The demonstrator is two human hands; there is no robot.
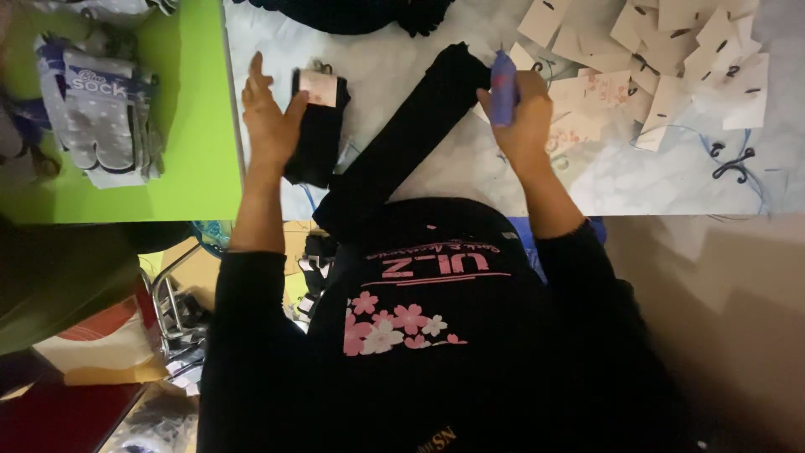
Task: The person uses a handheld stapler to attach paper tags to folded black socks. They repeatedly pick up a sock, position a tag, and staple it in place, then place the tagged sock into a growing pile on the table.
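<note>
While the left hand (pixel 270 117) lies flat with fingers spread against a folded black sock bundle with a pale paper tag (pixel 319 126), pressing its near edge without closing round it, the right hand (pixel 524 117) is clenched on a blue and purple handheld tagging tool (pixel 503 86). The bundle sits on the white marbled tabletop (pixel 470 168), just right of the seam with a bright green table surface (pixel 189 126). The tag is a small pinkish rectangle at the bundle's far end. A long black fabric piece (pixel 402 143) runs diagonally between the hands toward the body; its near end is lost against the black sleeve and shirt, so its full length cannot be read. The tool's tip is hidden behind the fingers. Far right, a loose heap of cream paper tags with dark slots (pixel 671 50) covers the tabletop, some cut off by the frame edge. On the green surface lies a stack of grey dotted socks in blue-banded packaging (pixel 105 113). A dark pile (pixel 360 13) at the far edge is cropped.
</note>
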